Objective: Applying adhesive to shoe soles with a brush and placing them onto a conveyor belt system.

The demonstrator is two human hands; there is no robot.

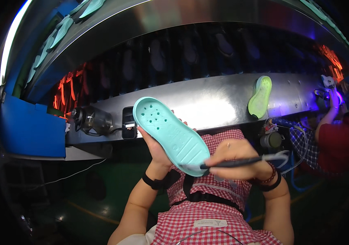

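Note:
My left hand [158,149] grips a turquoise shoe sole [174,132] from below, its fingers wrapped round the far edge. The sole is tilted, its inner face up. Small holes dot its far end and grooves cross its near end. In my right hand [237,159] is a slim black-handled brush [233,162], with a clear tube trailing from its rear. The brush's pale, blurred tip meets the sole's near end. On the metal ledge at the right lies another sole [260,98], glowing yellow-green.
Beyond the metal ledge [174,98], dark sole shapes stand in a row inside the machine. A clear jug [95,120] and a black tray [129,122] sit at the left. A co-worker [337,143] works at the far right beside a round container [270,140].

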